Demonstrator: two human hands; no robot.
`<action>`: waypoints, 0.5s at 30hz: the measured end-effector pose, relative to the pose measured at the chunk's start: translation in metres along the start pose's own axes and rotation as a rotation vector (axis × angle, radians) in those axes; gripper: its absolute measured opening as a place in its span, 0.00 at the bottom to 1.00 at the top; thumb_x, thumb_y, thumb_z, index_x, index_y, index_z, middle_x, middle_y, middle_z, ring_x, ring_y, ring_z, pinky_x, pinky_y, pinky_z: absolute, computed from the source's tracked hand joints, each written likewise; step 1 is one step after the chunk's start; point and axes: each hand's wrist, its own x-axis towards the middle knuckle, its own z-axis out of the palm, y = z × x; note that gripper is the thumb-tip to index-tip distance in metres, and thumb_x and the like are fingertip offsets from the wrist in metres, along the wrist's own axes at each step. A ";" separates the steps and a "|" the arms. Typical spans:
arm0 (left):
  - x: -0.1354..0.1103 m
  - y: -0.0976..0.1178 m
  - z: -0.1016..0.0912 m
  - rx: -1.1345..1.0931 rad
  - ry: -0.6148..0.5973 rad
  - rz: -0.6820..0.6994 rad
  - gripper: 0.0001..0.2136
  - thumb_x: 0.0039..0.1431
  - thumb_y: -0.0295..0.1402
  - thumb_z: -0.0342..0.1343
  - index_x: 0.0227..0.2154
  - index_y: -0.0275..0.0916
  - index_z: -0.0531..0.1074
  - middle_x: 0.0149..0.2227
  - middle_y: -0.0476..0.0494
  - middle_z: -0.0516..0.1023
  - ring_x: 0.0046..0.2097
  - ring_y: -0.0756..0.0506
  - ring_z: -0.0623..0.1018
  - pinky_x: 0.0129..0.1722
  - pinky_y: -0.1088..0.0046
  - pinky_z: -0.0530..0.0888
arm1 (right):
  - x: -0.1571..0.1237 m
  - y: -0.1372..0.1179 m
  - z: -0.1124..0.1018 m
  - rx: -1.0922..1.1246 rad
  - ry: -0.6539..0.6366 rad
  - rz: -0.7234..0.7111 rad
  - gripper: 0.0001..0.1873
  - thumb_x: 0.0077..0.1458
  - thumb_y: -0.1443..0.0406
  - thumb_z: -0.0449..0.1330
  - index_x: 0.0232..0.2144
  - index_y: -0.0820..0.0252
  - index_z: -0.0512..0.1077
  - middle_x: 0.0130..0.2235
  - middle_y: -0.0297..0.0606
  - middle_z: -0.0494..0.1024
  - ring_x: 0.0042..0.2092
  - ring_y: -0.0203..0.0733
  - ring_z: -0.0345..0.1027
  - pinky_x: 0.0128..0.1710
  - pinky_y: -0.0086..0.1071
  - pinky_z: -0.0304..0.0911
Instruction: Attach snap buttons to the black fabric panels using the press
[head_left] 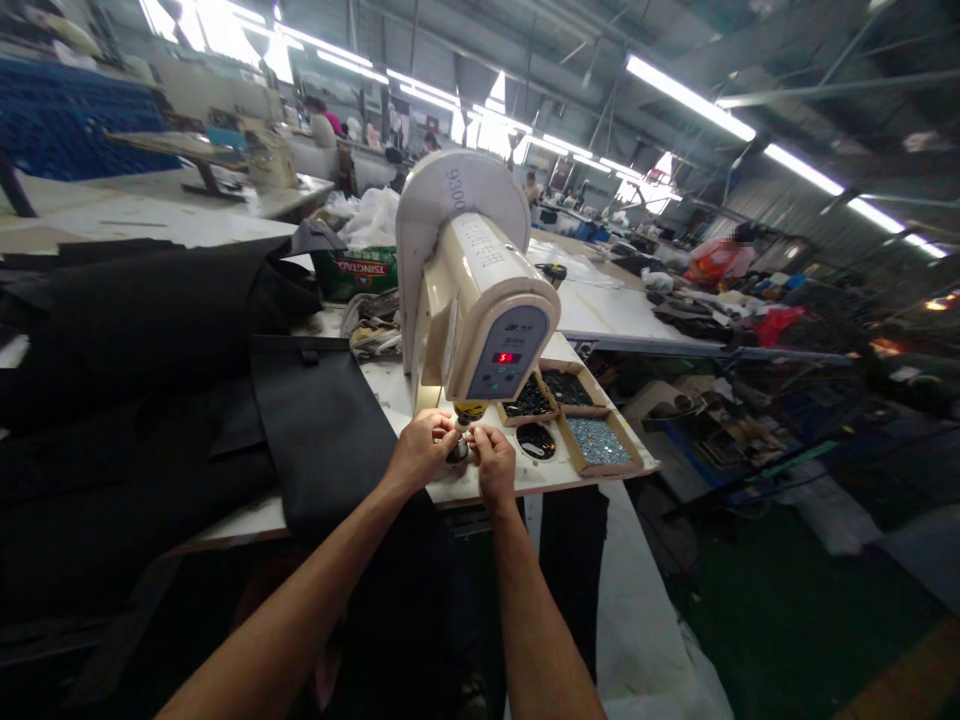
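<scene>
Both bare forearms reach up from the lower edge, the left one slanting in from the lower left corner and the right one rising more steeply, so that the hands meet near the front of the table. The left hand is turned inward, back of the hand up, its fingers bent and drawn together toward the thumb; the right hand mirrors it, thumb and forefinger brought close in a pinch with the other fingers curled. Whether either pinch grips a small part cannot be told. The fingertips of both come to either side of the gap between a round metal base and the yellow-marked press head, which sits directly above under the cream machine with its red lit display. Left of the hands lies a black sheet; to the right, dark pieces lie in a round hollow beside a cardboard box of grey-blue pieces. Farther back, a person in orange stands across another table.
</scene>
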 end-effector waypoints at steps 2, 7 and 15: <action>0.000 -0.002 0.000 0.013 0.003 -0.001 0.10 0.57 0.40 0.58 0.30 0.38 0.77 0.50 0.39 0.77 0.40 0.45 0.82 0.43 0.69 0.79 | 0.000 -0.001 0.000 0.005 -0.005 -0.002 0.18 0.59 0.52 0.62 0.39 0.60 0.79 0.35 0.38 0.83 0.36 0.42 0.76 0.40 0.33 0.70; 0.000 -0.001 -0.002 0.033 0.023 -0.004 0.08 0.55 0.37 0.58 0.29 0.38 0.76 0.50 0.40 0.77 0.39 0.46 0.81 0.41 0.70 0.79 | 0.000 0.000 0.000 0.009 -0.014 -0.001 0.17 0.59 0.53 0.62 0.39 0.60 0.80 0.34 0.38 0.83 0.36 0.43 0.76 0.40 0.33 0.70; -0.004 0.005 -0.002 0.010 0.041 -0.076 0.08 0.54 0.36 0.60 0.35 0.39 0.76 0.44 0.43 0.80 0.37 0.46 0.83 0.40 0.71 0.77 | 0.002 0.005 -0.002 -0.007 0.008 0.015 0.20 0.58 0.51 0.62 0.40 0.61 0.79 0.34 0.39 0.83 0.37 0.43 0.76 0.40 0.33 0.70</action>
